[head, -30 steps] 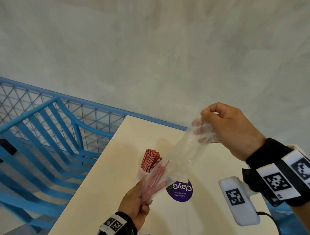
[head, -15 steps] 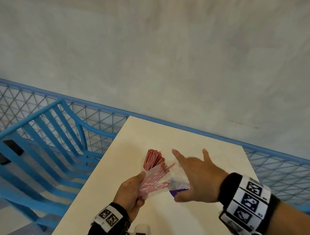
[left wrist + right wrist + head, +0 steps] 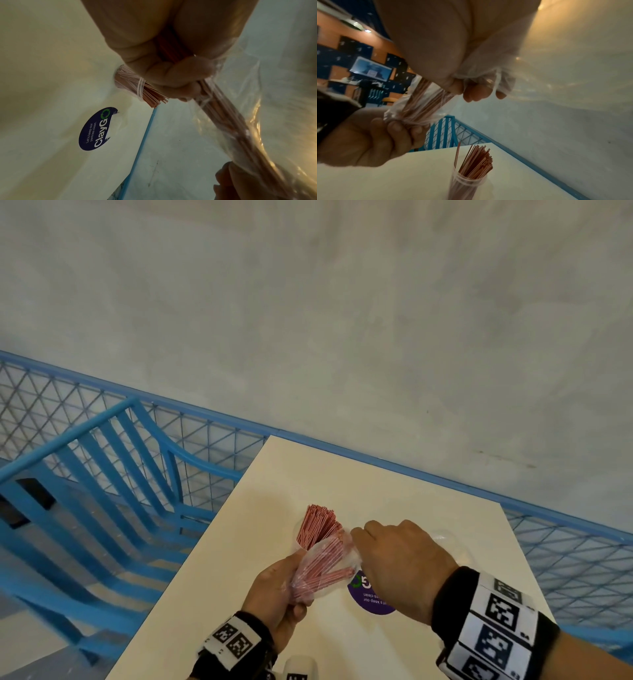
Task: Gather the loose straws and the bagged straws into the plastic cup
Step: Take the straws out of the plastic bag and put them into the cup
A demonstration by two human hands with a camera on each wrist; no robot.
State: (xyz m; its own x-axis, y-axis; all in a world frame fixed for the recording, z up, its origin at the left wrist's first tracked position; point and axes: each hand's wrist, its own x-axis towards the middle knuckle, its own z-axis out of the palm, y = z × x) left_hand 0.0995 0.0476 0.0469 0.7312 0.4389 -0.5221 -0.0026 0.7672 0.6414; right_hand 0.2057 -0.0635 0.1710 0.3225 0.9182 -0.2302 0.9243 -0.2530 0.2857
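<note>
Now, left hand (image 3: 274, 587): our fingers wrap the bagged straws (image 3: 320, 566) at the lower end
Right hand (image 3: 397, 566): we pinch the bag's upper end
Plastic cup (image 3: 467, 185): upright on the counter (image 3: 342, 481), holding loose straws (image 3: 317, 525)

A cream tabletop (image 3: 394, 494) is seen, on which a round purple sticker (image 3: 368, 599) is stuck; in the left wrist view the sticker's white lettering "ClayGo" and "Let's keep our pantries clean." can be read. A blue slatted chair (image 3: 102, 474) is placed at the left of the tabletop. A blue-framed wire mesh railing (image 3: 212, 436) is run behind both, and a grey wall (image 3: 342, 320) is seen beyond it. In the right wrist view, an orange wall with dark panels (image 3: 359, 51) and a screen (image 3: 370, 68) are made out at a distance.
</note>
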